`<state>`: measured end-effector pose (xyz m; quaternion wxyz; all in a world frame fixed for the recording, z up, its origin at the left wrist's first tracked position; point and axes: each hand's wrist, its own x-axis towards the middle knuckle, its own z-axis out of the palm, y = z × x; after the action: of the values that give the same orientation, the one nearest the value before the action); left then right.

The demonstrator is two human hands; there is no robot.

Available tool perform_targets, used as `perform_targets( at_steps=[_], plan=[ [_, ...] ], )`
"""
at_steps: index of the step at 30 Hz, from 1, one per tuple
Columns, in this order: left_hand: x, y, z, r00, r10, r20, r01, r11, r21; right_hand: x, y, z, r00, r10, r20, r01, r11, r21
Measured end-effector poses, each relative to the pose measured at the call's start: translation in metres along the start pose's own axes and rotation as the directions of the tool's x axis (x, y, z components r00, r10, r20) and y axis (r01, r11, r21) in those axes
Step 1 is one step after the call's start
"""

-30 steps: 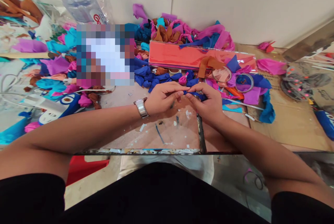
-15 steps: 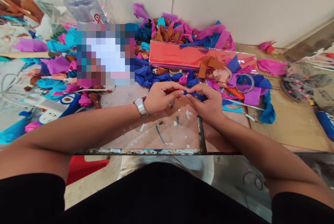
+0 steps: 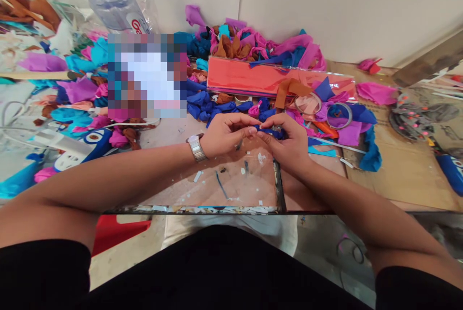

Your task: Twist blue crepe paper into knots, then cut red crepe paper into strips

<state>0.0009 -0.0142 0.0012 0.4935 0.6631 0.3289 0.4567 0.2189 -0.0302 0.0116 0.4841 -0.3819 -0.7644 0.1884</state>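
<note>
Over the middle of the worktable, my left hand and my right hand meet with thumbs and fingertips pinched together. Between them is a small bunched piece of dark blue crepe paper, mostly covered by the fingers. Its right part lies inside my right hand, while my left fingertips grip its left end. A metal-banded wristwatch is on my left wrist. Just beyond the hands lie several blue twisted paper bundles and a small pink one.
A flat plastic-wrapped pack of red sheets lies behind the hands. Tape rolls and coloured scraps sit to the right, beside cardboard. On the left are a large bottle, a power strip and a blurred-out patch.
Both hands stay in nearly the same place. The right fingers and left thumb have shifted slightly on the blue paper, and the tips are pressed closer together.
</note>
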Motion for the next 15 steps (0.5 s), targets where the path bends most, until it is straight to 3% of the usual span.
perform_targets(
  at_steps=[5, 15],
  plan=[
    [0.0014, 0.0012, 0.0003, 1.000, 0.001, -0.010, -0.001, 1.000, -0.026, 0.0013, -0.0027, -0.0042, 0.992, -0.122, 0.005, 0.122, 0.990, -0.077],
    [0.0001, 0.0062, -0.0002, 0.999, -0.022, 0.023, 0.023, 0.999, -0.033, 0.0023, -0.0029, -0.0056, 0.995, -0.103, 0.013, 0.104, 0.983, -0.151]
  ],
)
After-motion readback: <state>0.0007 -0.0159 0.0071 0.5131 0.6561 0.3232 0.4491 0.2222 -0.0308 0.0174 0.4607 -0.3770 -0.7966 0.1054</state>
